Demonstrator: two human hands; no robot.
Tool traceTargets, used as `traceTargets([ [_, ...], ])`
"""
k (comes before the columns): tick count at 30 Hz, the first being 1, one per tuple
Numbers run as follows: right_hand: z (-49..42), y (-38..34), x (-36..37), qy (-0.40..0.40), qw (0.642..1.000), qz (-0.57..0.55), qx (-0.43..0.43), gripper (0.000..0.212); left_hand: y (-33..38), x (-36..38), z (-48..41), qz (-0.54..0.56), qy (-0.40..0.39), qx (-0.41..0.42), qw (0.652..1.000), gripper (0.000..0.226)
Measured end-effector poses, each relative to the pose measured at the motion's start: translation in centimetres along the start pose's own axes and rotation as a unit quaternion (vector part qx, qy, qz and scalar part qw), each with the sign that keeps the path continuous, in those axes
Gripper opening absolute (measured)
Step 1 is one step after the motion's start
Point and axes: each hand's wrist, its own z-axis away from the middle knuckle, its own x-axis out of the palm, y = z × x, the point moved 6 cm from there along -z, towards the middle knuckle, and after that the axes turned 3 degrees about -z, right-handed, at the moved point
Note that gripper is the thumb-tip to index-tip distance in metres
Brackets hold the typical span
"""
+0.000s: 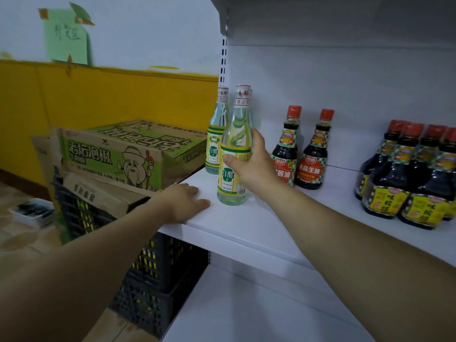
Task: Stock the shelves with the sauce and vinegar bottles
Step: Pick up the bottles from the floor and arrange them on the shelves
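"Glass is my worry, watching from this far off. My right hand (254, 166) is wrapped round the middle of the front vinegar bottle (233, 154), thumb across the label and fingers curled behind. Its base looks to be down on the white shelf (271, 233), near the left end and closer to the front edge than I'd like."

"And the other one?"

"My left hand (188, 202) lies flat on the shelf's front corner, palm down, fingers straight and close together, just beside the bottle. It holds nothing."

"So where does it go wrong?"

"Three ways, I reckon. First, the second vinegar bottle (217, 137) stands right behind the one I'm holding, nearly touching. If I push back too hard, glass knocks glass and the rear one could tip towards the open end of the shelf. The cardboard boxes (123, 154) sit below that end."

"Second?"

"The bottle is tall and narrow, so I judge it top-heavy. From here it seems to lean slightly. If I let go before the base sits flat, it could rock and topple forward off the edge."

"Third?"

"My wrist. The soy sauce bottles (286, 154) stand close on the right, and part of one label is hidden behind my hand. Pulling out sideways could clip them. I can't tell how much room there really is."
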Motion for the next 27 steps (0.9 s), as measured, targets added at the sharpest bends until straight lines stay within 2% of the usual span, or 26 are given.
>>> traceTargets([
  [11, -5.2, 0.6, 6.8, 0.010, 0.999, 0.045, 0.002, 0.093, -0.3, 0.1, 0.3, -0.027, 0.058, 0.011, 0.998, 0.069],
  [27, -8.2, 1.7, 8.5, 0.052, 0.993, 0.110, 0.007, 0.094, -0.3, 0.0, 0.6, -0.022, 0.061, 0.010, 0.998, 0.072],
])
